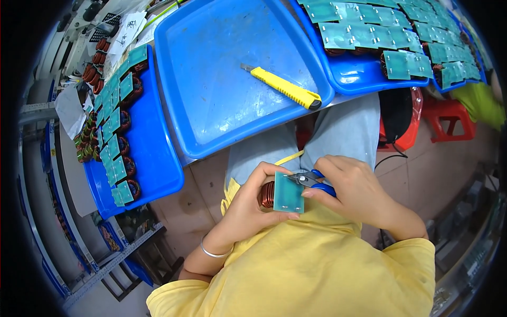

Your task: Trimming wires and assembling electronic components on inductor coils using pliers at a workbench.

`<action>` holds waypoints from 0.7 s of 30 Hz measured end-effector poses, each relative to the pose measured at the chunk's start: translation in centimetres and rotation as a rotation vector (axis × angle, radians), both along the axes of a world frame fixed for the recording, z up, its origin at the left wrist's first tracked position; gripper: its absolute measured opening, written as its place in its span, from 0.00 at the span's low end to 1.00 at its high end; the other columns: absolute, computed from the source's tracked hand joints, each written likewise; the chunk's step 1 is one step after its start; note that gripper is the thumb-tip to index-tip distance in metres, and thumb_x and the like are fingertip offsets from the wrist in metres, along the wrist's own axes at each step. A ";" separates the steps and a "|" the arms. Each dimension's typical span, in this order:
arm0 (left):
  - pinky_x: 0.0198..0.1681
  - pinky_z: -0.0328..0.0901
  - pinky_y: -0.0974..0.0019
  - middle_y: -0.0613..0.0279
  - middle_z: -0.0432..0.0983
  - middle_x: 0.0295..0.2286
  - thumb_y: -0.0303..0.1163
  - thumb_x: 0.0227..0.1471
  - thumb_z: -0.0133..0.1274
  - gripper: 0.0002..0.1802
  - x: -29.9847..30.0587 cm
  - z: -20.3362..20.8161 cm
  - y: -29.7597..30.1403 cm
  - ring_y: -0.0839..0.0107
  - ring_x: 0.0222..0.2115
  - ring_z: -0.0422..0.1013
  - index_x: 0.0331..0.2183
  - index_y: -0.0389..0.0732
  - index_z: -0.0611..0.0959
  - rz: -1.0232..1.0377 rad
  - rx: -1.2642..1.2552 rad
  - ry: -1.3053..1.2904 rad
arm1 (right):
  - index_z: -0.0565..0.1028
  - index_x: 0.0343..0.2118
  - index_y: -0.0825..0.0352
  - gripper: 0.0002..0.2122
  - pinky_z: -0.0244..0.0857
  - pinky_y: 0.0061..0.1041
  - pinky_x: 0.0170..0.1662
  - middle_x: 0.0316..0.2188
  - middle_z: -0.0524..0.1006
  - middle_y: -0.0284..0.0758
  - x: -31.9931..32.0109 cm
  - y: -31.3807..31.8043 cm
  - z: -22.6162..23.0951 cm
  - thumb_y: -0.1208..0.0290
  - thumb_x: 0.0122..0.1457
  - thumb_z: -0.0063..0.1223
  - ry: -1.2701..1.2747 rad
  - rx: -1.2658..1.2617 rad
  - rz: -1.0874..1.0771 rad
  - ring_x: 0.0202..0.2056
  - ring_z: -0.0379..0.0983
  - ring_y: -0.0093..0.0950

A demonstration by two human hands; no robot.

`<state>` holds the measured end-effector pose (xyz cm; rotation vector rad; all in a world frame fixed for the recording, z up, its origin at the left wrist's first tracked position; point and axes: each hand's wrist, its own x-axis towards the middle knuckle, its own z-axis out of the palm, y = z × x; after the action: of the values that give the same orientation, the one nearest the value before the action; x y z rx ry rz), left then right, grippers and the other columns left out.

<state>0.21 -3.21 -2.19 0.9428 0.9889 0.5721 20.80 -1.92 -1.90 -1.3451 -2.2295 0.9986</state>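
Observation:
Over my lap, my left hand point(252, 198) is closed around a toroidal coil point(267, 195) of copper-coloured wire, which is joined to a green circuit board point(289, 195). The board's flat side faces up, with small shiny solder points near its lower edge. In my right hand point(351, 190) is a pair of flush cutters point(317, 183) with blue handles. Their dark jaws lie against the board's upper part, near its top edge. Whether the jaws are parted is too small to tell.
A blue tray point(222, 138) ahead holds a yellow utility knife point(285, 87). Another blue tray point(158, 174) at left and one point(354, 79) at right carry rows of boards with coils. Red stools point(450, 120) and a person's green sleeve point(478, 103) are at the right.

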 end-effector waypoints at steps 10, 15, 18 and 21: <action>0.44 0.61 0.73 0.63 0.66 0.38 0.26 0.28 0.69 0.37 -0.1 0.1 -0.3 0.77 0.39 0.65 0.42 0.37 0.67 -0.068 0.246 0.137 | 0.65 0.25 0.67 0.17 0.59 0.30 0.23 0.19 0.66 0.37 0.1 -0.3 0.4 0.59 0.46 0.58 -0.028 0.066 0.018 0.21 0.66 0.38; 0.43 0.61 0.73 0.63 0.66 0.38 0.26 0.28 0.69 0.37 -0.2 0.2 -0.4 0.76 0.39 0.65 0.42 0.37 0.67 -0.087 0.267 0.164 | 0.65 0.26 0.68 0.18 0.59 0.31 0.23 0.20 0.66 0.38 0.1 -0.3 0.6 0.58 0.46 0.58 -0.045 0.079 0.026 0.21 0.66 0.38; 0.43 0.61 0.73 0.62 0.66 0.38 0.26 0.28 0.69 0.36 -0.2 0.2 -0.3 0.76 0.40 0.65 0.42 0.37 0.68 -0.088 0.262 0.168 | 0.64 0.25 0.68 0.18 0.59 0.31 0.23 0.20 0.66 0.38 0.0 -0.2 0.6 0.58 0.46 0.57 -0.049 0.076 0.033 0.21 0.65 0.38; 0.43 0.61 0.73 0.63 0.67 0.37 0.26 0.29 0.68 0.36 -0.2 0.3 -0.2 0.77 0.39 0.65 0.42 0.37 0.68 -0.091 0.240 0.186 | 0.64 0.25 0.68 0.17 0.59 0.32 0.23 0.20 0.66 0.38 -0.1 0.0 0.4 0.58 0.47 0.57 -0.052 0.063 0.039 0.21 0.65 0.39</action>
<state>0.04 -3.41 -1.90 1.2668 1.0522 0.5410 20.72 -1.91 -1.48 -1.3192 -2.3139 0.9080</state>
